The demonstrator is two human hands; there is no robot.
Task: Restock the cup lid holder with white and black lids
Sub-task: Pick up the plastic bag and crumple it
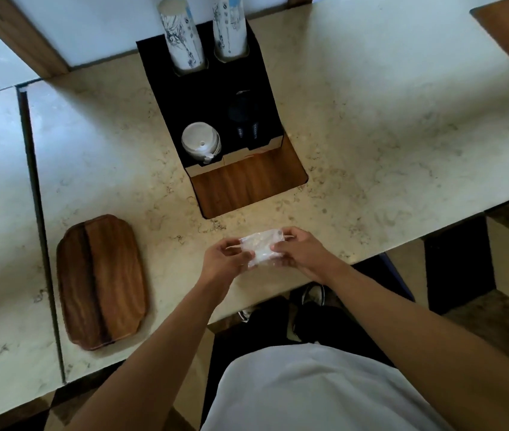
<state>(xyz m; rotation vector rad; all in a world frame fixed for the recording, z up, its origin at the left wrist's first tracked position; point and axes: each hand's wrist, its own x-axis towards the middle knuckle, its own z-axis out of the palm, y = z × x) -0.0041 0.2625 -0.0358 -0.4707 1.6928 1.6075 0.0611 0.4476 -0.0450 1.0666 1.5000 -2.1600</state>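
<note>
— Head view first: what sits at the centre?

— A clear plastic bundle of white lids (261,247), held just above the near edge of the marble counter (386,126). The left hand (226,258) pinches its left end, thumb and fingers curled onto the wrap. The right hand (298,251) grasps the right end the same way, fingers wrapped over the top and thumb underneath.

— So both hands are occupied?

— Yes, each is closed on that one bundle; neither holds anything else.

— And the holder?

— The black lid holder (212,98) stands farther back on the counter, straight ahead of the hands and well apart from them. Its front left compartment has a short stack of white lids (201,141). The front right compartment has black lids (244,121), dark against the dark wall, so how many there are I cannot tell.

— Anything behind those?

— Two sleeves of printed paper cups, the left cup stack (181,35) and the right cup stack (229,29), rise from the rear slots, leaning slightly. A wooden panel (247,181) forms the holder's front face.

— What else is around?

— A wooden tray (100,281) lies flat on the counter to the left of the hands, near the front edge. Below, a white shirt (309,390) shows, and shoes (312,295) on the floor under the counter's edge.
</note>
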